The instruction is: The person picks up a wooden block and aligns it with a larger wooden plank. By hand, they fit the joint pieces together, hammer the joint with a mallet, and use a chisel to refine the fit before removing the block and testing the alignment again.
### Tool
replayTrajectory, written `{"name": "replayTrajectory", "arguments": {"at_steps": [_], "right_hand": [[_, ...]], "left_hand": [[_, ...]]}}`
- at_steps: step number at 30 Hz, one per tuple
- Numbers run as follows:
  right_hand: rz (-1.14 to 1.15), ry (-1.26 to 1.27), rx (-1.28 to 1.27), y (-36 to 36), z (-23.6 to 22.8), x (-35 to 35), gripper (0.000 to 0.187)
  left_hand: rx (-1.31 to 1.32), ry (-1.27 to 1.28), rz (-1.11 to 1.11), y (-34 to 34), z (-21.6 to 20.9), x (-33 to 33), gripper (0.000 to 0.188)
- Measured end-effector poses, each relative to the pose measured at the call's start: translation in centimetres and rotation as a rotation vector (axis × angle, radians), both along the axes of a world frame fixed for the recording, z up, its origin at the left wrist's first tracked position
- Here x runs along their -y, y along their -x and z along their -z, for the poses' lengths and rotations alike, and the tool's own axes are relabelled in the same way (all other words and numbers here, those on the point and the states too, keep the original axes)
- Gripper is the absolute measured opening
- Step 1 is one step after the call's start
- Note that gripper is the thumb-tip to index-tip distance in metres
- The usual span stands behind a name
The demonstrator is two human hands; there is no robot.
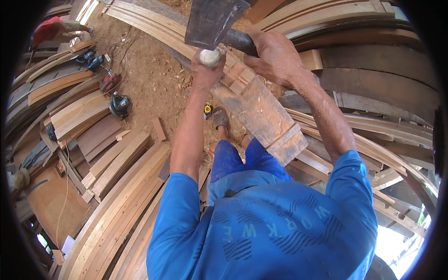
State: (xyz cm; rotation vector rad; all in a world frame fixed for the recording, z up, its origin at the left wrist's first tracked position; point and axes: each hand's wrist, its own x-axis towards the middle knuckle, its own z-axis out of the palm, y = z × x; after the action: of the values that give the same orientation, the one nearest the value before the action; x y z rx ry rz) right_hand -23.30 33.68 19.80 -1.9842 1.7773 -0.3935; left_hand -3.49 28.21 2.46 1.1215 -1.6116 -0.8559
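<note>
My left hand (208, 77) is closed around an upright chisel, whose pale round handle end (210, 57) points up at me; its blade is hidden below the fist. My right hand (276, 55) grips the black handle of a mallet. The mallet's dark, blocky head (212, 23) hangs just over the chisel's end; I cannot tell whether they touch. Under my hands, small wood pieces (239, 77) lie on a worn plank bench (261, 109) dusted with shavings. Long pale boards (149, 21) reach away beyond my left hand.
A yellow-and-black tape measure (208, 110) lies by my sandalled foot (220, 119) on the sawdust-covered ground (154, 70). Power tools (120, 105) and cords are at the left. Stacked timber (126, 210) lines both sides. Another person in red (46, 31) is at the far left.
</note>
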Motion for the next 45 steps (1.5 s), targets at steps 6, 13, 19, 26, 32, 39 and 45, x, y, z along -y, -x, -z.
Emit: {"name": "replayTrajectory", "arguments": {"at_steps": [6, 13, 19, 26, 32, 39, 45], "right_hand": [[0.083, 0.029, 0.32, 0.2, -0.6, -1.1, 0.03], [0.137, 0.224, 0.504, 0.5, -2.5, -2.4, 0.03], [0.148, 0.206, 0.612, 1.2, -3.5, -3.2, 0.039], [0.055, 0.56, 0.624, 0.5, 0.0, -3.2, 0.026], [-0.039, 0.081, -0.054, 1.6, 3.8, -2.1, 0.03], [0.116, 0.407, 0.643, 0.5, -0.7, -2.2, 0.032], [-0.002, -0.058, -0.057, 1.9, 0.4, -0.9, 0.028]], "left_hand": [[0.002, -0.204, 0.13, -0.8, -2.9, -0.6, 0.024], [-0.094, -0.133, 0.005, -0.6, -3.2, 1.3, 0.021], [-0.097, -0.119, 0.072, 0.4, -2.4, 1.2, 0.022], [0.108, 0.065, 0.084, 0.9, -1.3, -1.5, 0.028], [0.163, 0.303, 0.023, 1.5, -0.4, -2.0, 0.037], [-0.033, 0.088, 0.077, 2.0, -0.4, -1.1, 0.029], [-0.167, -0.11, -0.175, 1.1, 0.9, -1.1, 0.033]]}}
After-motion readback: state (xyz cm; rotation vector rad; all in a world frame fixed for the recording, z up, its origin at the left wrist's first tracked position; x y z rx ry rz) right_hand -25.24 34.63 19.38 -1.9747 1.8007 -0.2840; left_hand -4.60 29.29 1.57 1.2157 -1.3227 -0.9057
